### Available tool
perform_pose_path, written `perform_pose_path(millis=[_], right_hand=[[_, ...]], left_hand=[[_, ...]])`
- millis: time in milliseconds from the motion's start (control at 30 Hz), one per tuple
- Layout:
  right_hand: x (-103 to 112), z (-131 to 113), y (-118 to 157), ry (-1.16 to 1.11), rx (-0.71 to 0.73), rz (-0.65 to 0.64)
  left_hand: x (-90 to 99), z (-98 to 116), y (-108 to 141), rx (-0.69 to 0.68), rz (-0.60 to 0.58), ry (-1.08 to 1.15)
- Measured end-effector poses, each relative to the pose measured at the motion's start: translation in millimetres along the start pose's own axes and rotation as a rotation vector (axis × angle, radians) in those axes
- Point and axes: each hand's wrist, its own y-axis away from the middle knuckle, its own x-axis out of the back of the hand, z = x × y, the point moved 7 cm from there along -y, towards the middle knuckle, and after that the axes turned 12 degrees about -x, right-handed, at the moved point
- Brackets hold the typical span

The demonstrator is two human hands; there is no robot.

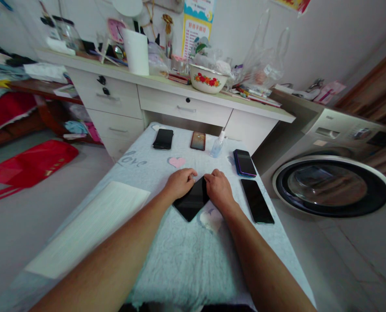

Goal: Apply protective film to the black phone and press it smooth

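Note:
A black tablet-like device [191, 201] lies slantwise on the cloth-covered table, between my two hands. My left hand [180, 183] has its fingers curled at the device's upper left edge; what the fingertips hold, if anything, is hidden. At the upper right corner, my right hand [218, 187] pinches the device between thumb and fingers. Beyond the hands are a black phone [163, 139], a brown phone [198, 141] and a clear spray bottle [217, 145]. To the right lie stacked phones [244, 163] and a larger black phone [257, 201].
A pale folded cloth or sheet [92, 227] lies on the table [167, 268] at left. Behind stands a white desk [183, 102] with a flowered bowl [208, 79] and a paper roll [136, 52]. At right is a washing machine [342, 143]; a red bag [33, 162] lies left.

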Motion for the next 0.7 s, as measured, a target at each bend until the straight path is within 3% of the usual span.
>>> perform_pose_path(millis=[400,700], right_hand=[[3,-15,8,-0.056,0.146,0.023],[1,-7,2,-0.034,0.080,0.048]], left_hand=[[0.1,-1,0,0.002,0.001,0.005],[-1.4,-2,-1,-0.009,0.004,-0.005]])
